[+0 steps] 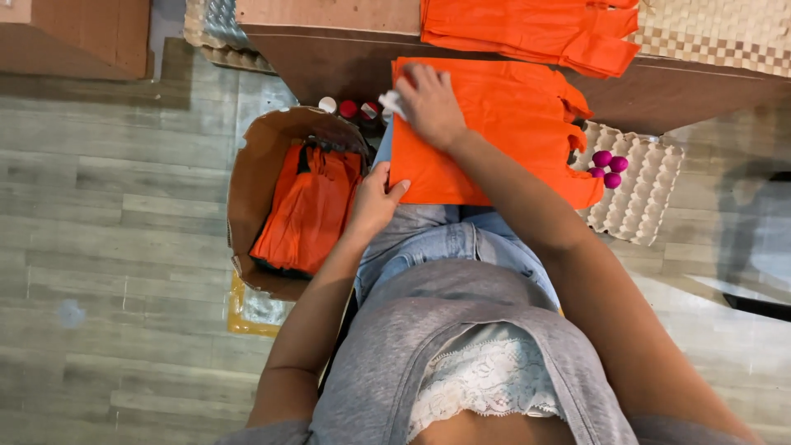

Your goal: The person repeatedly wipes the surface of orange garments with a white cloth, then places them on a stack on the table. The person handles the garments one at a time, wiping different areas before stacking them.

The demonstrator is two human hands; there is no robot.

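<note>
An orange fabric bag (494, 136) lies flat on my lap and against the edge of a brown board. My left hand (375, 202) grips the bag's lower left corner. My right hand (428, 103) presses on the bag's upper left part and holds a small white piece (392, 102) at its corner. A stack of folded orange bags (535, 29) lies further away on the board.
A round cardboard tub (255, 177) on the floor to my left holds more orange bags (309, 206). Small bottles with white and red caps (350, 108) stand behind it. A paper egg tray (643, 185) on my right carries three magenta balls (608, 167). The floor is grey wooden planks.
</note>
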